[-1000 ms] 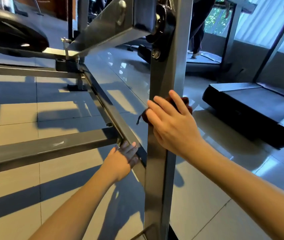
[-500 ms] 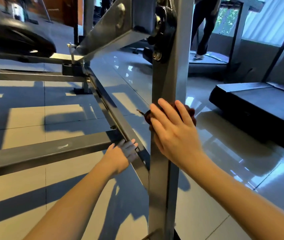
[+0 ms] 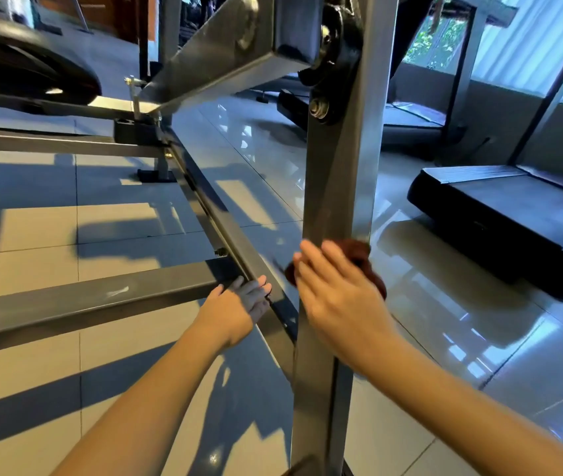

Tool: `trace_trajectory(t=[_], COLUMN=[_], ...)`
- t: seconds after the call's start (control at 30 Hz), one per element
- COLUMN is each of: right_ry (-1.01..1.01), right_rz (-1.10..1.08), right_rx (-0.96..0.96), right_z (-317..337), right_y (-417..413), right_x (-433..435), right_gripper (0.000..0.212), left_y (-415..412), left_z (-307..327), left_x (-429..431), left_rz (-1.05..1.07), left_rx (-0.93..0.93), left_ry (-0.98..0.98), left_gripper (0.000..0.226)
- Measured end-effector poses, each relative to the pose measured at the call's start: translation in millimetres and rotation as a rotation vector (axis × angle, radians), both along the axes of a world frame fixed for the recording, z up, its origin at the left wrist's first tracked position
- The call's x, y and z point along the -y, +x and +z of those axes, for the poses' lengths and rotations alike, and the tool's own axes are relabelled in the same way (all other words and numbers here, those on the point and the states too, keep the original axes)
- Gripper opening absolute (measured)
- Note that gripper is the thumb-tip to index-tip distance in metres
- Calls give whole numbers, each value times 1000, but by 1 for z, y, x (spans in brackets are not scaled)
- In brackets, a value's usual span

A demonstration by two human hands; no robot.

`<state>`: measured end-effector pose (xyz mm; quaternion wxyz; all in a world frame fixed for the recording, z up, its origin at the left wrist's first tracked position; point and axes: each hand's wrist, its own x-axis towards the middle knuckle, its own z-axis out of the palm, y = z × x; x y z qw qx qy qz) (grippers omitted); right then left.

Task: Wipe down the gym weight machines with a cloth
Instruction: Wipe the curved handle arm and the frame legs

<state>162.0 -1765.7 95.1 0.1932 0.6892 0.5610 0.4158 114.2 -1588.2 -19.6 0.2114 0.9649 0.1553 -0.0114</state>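
A grey steel upright post (image 3: 338, 173) of the weight machine rises through the middle of the head view. My right hand (image 3: 335, 297) presses a dark red cloth (image 3: 364, 255) against the post about halfway up; most of the cloth is hidden behind my fingers. My left hand (image 3: 239, 307) rests on the low diagonal frame rail (image 3: 211, 207), where a crossbar (image 3: 77, 304) meets it, fingers curled over the edge. A slanted arm (image 3: 225, 60) bolts to the post at a black pivot bracket (image 3: 333, 56).
A black weight plate (image 3: 26, 67) sits at the upper left. A treadmill deck (image 3: 513, 214) lies on the glossy tiled floor (image 3: 136, 228) to the right, another treadmill (image 3: 407, 121) behind it. A person's dark-trousered legs (image 3: 407, 36) stand on the far one.
My right hand has slid the cloth down the post, from near the pivot toward the level of the left hand. The left hand has kept its grip on the rail.
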Motion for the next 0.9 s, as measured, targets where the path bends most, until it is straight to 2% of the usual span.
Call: trace_trajectory(t=[0.07,0.1,0.23,0.3,0.4,0.5,0.57,0.63,0.73,0.8,0.9], right_ry=[-104,-87,176,217,95,-64,-40,71,184,145,-40], right_rz=[-26,-25,12,-6,14,-20,-19,6,-26,-44,-56], right_rx=[-40,-36,8,10,17,-12,-2,18,15,29,3], right_z=[-13,-9,38,46,15,-9,2,24,46,34,-3], right_y=[-7,-6,7,11,4,-1,2,5,10,8,-3], right_x=[10,7,-22,-27,-11,7,4,-9,-25,-18,12], right_gripper=[49,48,29,30,30,43,42,32,33,35,43], left_y=[2,2,3,1,1,1,0,-1,-1,-1,-1], left_z=[3,3,0,-1,1,1,1,1,-2,-4,-3], left_x=[0,1,5,9,9,7,10,11,12,11,10], left_rz=[0,1,36,30,29,28,27,32,35,35,36], left_rx=[-5,-4,6,9,-1,5,-2,6,21,5,17], left_ry=[11,24,-16,3,0,1,11,16,34,42,34], left_gripper=[48,47,47,48,49,49,50,50,51,51,51])
